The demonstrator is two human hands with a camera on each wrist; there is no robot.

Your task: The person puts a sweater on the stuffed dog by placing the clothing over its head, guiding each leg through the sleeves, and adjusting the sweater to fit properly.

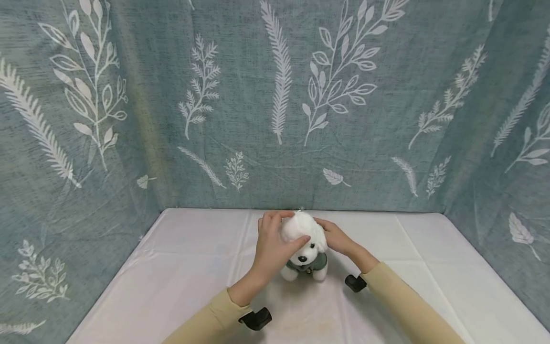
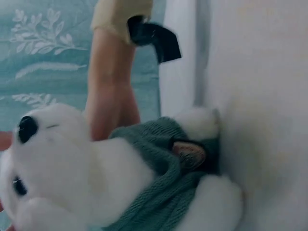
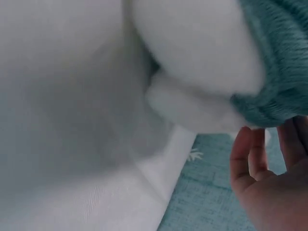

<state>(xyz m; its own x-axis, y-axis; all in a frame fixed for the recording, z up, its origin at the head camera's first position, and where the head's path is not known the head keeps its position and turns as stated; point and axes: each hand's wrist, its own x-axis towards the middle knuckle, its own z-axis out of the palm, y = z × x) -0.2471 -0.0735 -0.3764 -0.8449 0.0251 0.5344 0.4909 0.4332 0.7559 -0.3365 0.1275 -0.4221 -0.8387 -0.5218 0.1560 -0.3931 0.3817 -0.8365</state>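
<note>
Around you hangs a blue-green curtain point(image 1: 240, 95) printed with white leaves, and before you lies a table with a white cloth point(image 1: 193, 258). On the cloth, near the middle and toward the back edge, stands a small white plush dog point(image 1: 306, 246) in a green knitted sweater point(image 2: 159, 192).

Starting from the left: your left hand point(image 1: 272, 246) is curled around the left side of the dog's head, with fingers over the top and the thumb across the face, above the black nose. In the middle the dog stands upright on its paws, facing you. On the right, your right hand point(image 1: 337, 237) lies against the other side of the head; the right wrist view shows its fingers only gently bent, and I cannot tell if they really grip.

I judge the toy to be light, soft and easily squeezed, not fragile and not slippery. The head gives under pressure, so the body under the sweater is probably the steadier place to hold.
</note>
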